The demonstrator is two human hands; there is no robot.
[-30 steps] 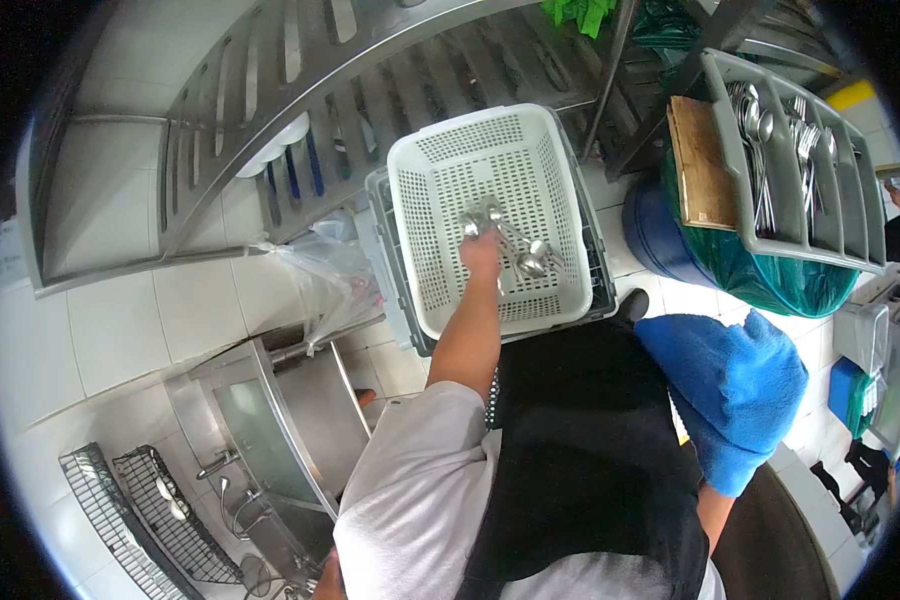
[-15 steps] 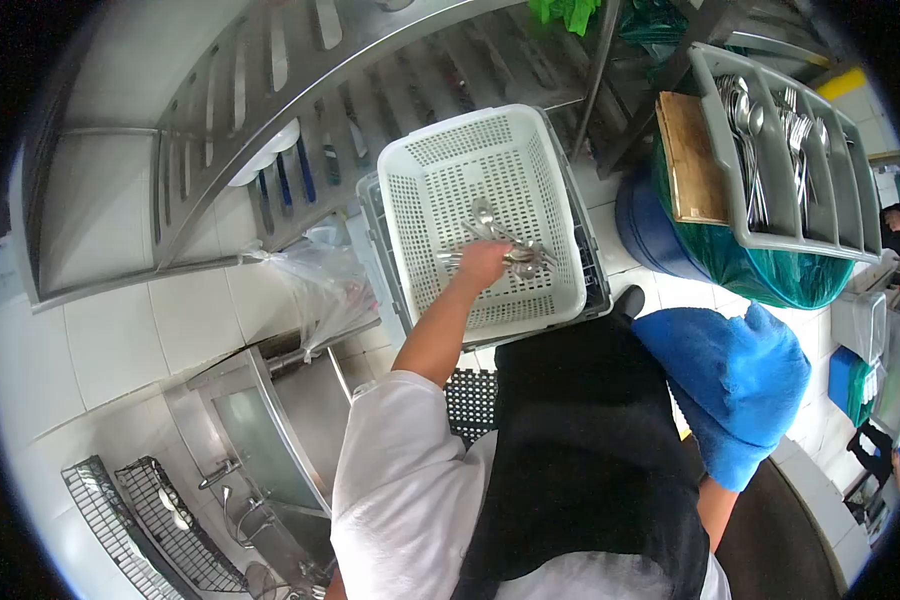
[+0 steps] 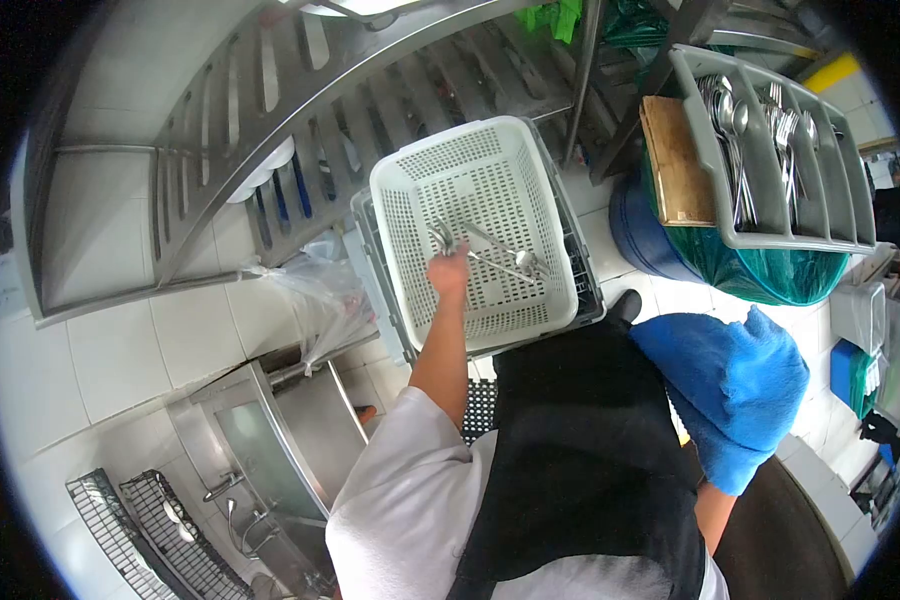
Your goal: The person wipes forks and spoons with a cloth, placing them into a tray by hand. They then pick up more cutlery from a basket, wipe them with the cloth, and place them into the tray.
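While it holds cutlery (image 3: pixel 441 237), the left hand (image 3: pixel 449 271) has shifted leftward.

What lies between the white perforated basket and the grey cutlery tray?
In the head view, going from the basket to the tray: the dark crate's edge, floor tiles, the blue bin and a wooden board beside the tray.

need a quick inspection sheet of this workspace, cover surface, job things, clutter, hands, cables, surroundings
surface: white perforated basket on a grey crate
job's things: loose metal spoons in the basket; divided grey cutlery tray holding spoons and forks
clutter: clear plastic bag; wooden board beside the tray
hands: left hand grips cutlery inside the basket; right hand hidden by blue towel
cables: nothing seen
surroundings: slatted metal shelf; blue bin with green liner
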